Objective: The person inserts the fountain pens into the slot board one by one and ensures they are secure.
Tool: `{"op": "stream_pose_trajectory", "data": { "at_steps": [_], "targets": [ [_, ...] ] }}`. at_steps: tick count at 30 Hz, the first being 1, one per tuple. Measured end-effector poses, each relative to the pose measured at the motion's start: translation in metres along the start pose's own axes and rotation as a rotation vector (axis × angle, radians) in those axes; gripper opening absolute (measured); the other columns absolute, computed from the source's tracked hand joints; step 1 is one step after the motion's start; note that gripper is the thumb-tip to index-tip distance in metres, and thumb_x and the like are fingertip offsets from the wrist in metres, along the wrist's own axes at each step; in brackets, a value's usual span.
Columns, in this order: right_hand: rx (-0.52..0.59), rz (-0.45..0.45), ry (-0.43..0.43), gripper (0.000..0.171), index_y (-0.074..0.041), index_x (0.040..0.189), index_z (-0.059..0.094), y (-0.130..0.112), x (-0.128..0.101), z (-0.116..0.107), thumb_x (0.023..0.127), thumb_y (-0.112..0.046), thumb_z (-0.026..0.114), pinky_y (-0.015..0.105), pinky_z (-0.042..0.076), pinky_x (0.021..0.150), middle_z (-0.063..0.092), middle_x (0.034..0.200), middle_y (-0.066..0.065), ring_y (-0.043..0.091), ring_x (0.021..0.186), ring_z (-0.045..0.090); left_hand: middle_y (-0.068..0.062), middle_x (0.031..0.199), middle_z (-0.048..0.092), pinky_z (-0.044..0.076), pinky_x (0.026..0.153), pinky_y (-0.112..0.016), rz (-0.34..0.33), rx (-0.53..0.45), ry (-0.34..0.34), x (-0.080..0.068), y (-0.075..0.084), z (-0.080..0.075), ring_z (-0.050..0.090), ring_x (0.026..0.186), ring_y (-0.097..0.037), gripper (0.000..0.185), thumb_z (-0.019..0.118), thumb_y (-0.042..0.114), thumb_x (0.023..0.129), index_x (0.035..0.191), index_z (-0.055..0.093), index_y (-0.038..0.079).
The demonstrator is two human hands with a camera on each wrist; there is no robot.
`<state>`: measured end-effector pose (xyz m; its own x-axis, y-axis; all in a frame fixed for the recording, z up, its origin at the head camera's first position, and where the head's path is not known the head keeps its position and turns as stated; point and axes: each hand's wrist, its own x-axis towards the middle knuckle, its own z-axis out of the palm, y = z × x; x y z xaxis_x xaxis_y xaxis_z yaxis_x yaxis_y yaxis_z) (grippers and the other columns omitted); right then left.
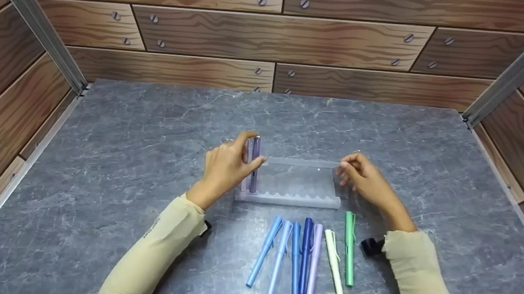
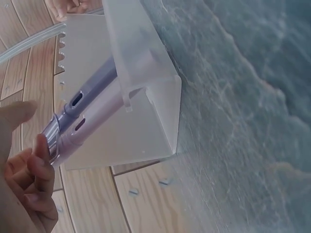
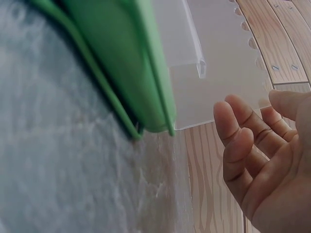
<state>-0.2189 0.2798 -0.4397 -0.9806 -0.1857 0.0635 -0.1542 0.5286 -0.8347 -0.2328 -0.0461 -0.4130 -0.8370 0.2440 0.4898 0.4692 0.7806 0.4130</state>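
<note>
A clear pen stand [image 1: 293, 200] with a notched front rail holds two upright pens at its left end. My left hand [image 1: 227, 163] is at the dark purple pen [image 1: 254, 176]; its fingers [image 2: 43, 150] touch the capped end near the clip, while the thumb stands apart from it. Beside that pen, a pale pink pen [image 2: 97, 109] leans in the neighbouring slot, partly behind my hand in the head view. My right hand [image 1: 367, 178] pinches the stand's upper right corner between thumb [image 3: 286, 103] and forefinger, its other fingers loosely bent.
In front of the stand lie several capped pens: blue ones [image 1: 264, 251], a lilac one [image 1: 314, 264], a pale green one [image 1: 336, 274] and a green one [image 1: 349, 257]. The grey marbled table [image 1: 106, 164] meets wood-patterned walls [image 1: 268, 38] at the back and sides.
</note>
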Motion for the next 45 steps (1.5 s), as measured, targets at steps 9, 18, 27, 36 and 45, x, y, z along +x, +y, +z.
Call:
{"op": "stream_pose_trajectory", "data": {
  "at_steps": [9,18,27,36,45],
  "targets": [
    [-0.01,-0.012,-0.001,0.029,0.001,0.115,0.048,0.001,-0.001,-0.001,0.103,-0.025,0.043,0.026,0.048,0.055,0.065,0.099,0.02,0.017,0.072,0.065,0.005,0.065,0.065,0.037,0.043,-0.024,0.028,-0.093,-0.069,-0.017,0.007,-0.001,0.052,0.049,-0.008,0.05,0.074,0.044,0.081,0.121,0.057,0.019],
    [0.0,-0.007,-0.004,0.029,0.002,0.115,0.048,0.002,0.0,-0.001,0.103,-0.024,0.043,0.027,0.048,0.055,0.065,0.097,0.018,0.013,0.07,0.065,0.007,0.067,0.065,0.03,0.042,-0.018,0.048,-0.157,-0.202,-0.034,0.015,0.0,0.037,0.047,-0.001,0.053,0.074,0.047,0.08,0.121,0.057,0.017],
    [0.03,-0.006,-0.009,0.03,0.004,0.116,0.046,0.001,-0.002,0.0,0.103,-0.022,0.043,0.026,0.047,0.052,0.064,0.099,0.02,0.012,0.07,0.064,0.01,0.076,0.069,0.037,0.048,-0.022,-0.017,-0.216,-0.413,-0.045,0.024,-0.001,0.043,0.051,-0.002,0.052,0.075,0.049,0.078,0.12,0.059,0.021],
    [0.028,0.007,-0.01,0.031,0.004,0.117,0.047,0.002,-0.002,-0.001,0.103,-0.024,0.044,0.024,0.047,0.052,0.064,0.098,0.017,0.012,0.07,0.064,0.011,0.074,0.067,0.042,0.052,-0.024,-0.05,-0.242,-0.562,-0.05,0.032,0.005,0.051,0.056,-0.003,0.052,0.075,0.05,0.077,0.117,0.06,0.021],
    [0.013,-0.001,-0.002,0.031,0.004,0.116,0.048,0.001,-0.001,-0.001,0.103,-0.025,0.044,0.026,0.048,0.053,0.064,0.098,0.018,0.014,0.071,0.065,0.012,0.074,0.068,0.045,0.056,-0.025,-0.059,-0.198,-0.677,-0.05,0.04,0.011,0.056,0.06,-0.003,0.049,0.076,0.048,0.077,0.115,0.063,0.02]
  ]
}}
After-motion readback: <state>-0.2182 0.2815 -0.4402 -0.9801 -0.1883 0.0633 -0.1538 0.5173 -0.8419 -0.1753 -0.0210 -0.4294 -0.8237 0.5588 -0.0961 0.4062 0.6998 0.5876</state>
